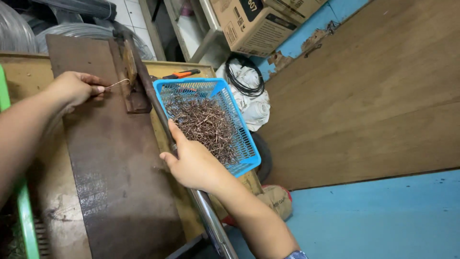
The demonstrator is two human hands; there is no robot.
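Wire (pixel 117 83) pinched by left hand (pixel 74 88), seemingly.

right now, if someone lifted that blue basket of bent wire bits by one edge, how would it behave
The blue basket would probably feel heavy for its size, since a dense heap of wire pieces fills it. Its thin mesh walls look likely to flex under that load. The pieces seem tangled, so they would probably shift as a clump, and it already overhangs the bench edge, so it might tip.

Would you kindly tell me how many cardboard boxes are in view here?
2. One large cardboard box sits at the top centre beside the white shelf frame; a second cardboard box rests just right of it, cut off by the frame edge. Others may be hidden.
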